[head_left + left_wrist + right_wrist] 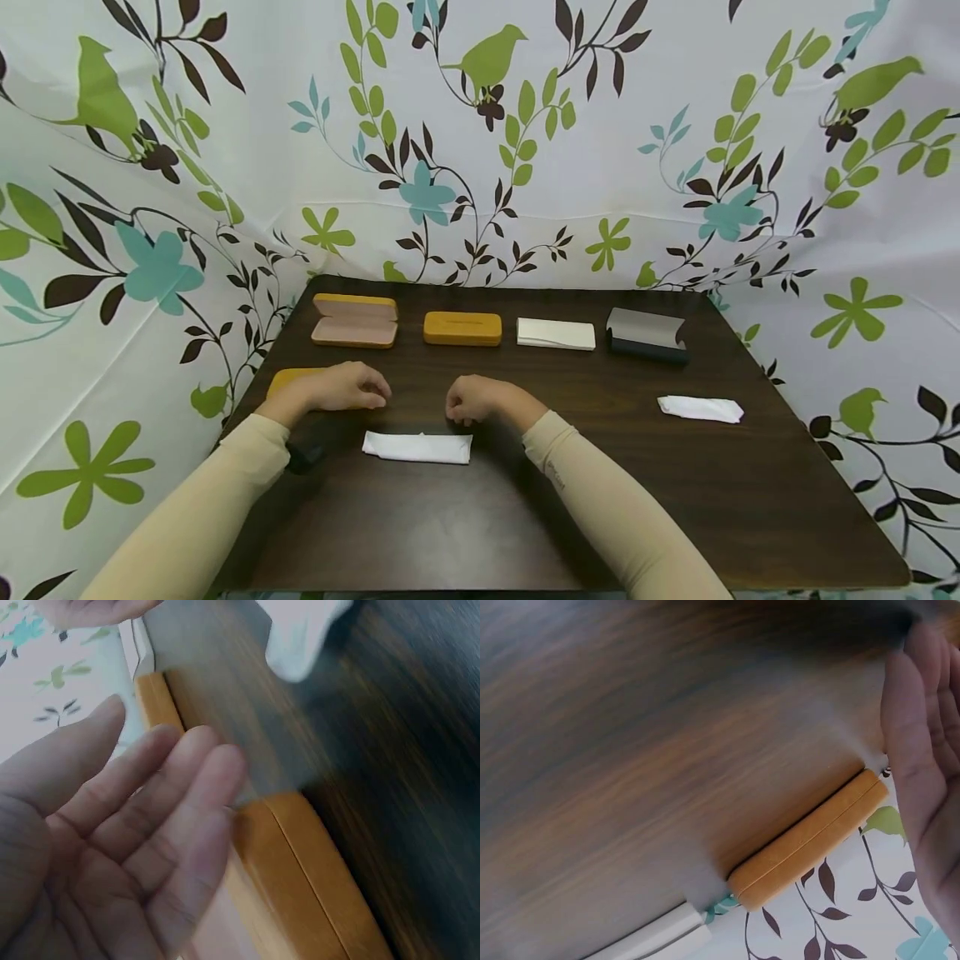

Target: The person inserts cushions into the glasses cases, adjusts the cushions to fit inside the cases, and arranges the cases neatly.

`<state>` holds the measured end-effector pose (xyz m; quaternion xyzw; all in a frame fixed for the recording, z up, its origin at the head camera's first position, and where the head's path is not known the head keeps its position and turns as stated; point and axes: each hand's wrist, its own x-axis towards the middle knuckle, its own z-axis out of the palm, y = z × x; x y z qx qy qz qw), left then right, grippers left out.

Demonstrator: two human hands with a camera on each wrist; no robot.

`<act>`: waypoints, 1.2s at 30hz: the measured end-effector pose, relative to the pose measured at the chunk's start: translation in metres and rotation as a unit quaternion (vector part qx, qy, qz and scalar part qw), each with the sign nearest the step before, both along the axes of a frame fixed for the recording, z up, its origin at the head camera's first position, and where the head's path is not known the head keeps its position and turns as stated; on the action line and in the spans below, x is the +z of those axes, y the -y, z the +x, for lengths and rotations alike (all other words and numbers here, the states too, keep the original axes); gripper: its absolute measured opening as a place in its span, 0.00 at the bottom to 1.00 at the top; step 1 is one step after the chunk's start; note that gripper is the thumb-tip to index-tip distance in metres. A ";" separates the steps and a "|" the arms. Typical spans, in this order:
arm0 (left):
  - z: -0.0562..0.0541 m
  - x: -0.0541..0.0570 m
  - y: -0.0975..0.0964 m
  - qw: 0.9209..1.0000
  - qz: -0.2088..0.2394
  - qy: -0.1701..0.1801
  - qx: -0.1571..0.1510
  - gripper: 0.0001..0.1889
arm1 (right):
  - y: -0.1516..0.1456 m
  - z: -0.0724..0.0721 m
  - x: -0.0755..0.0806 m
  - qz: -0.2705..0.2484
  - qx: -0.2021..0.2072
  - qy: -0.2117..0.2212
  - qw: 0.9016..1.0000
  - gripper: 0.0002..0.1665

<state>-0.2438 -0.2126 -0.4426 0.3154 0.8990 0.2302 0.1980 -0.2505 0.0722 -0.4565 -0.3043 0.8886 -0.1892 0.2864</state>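
My left hand (341, 387) hovers over the left side of the dark table, fingers loosely bent and holding nothing. Just behind its wrist is a partly hidden orange-yellow case (291, 378). In the left wrist view, the relaxed fingers overlap an orange case (304, 874) with a pale inside. My right hand (480, 400) is to the right, fingers loosely curled, nothing visible in its grasp. Nearer the body than both hands lies a folded white cloth (417, 447). In the right wrist view, the hand (930, 765) is at the right edge, apart from a closed orange case (810, 838).
Along the table's back edge stand an opened orange-yellow glasses case (354, 332), a closed one (462, 328), a white flat case (556, 334) and an opened grey and black case (647, 335). Another folded white cloth (701, 408) lies at right. A patterned curtain (637, 125) encloses the table.
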 end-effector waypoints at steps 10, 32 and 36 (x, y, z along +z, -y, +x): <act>0.018 -0.006 -0.035 0.992 -0.123 0.027 0.025 0.15 | -0.001 0.011 -0.006 0.041 0.036 -0.029 0.998 0.12; 0.025 -0.014 -0.034 0.995 -0.085 0.041 -0.023 0.14 | -0.003 0.013 -0.003 0.040 0.114 -0.022 0.992 0.19; 0.020 -0.015 -0.031 0.994 -0.050 0.092 -0.014 0.12 | -0.007 0.011 -0.002 0.014 0.108 0.028 0.994 0.18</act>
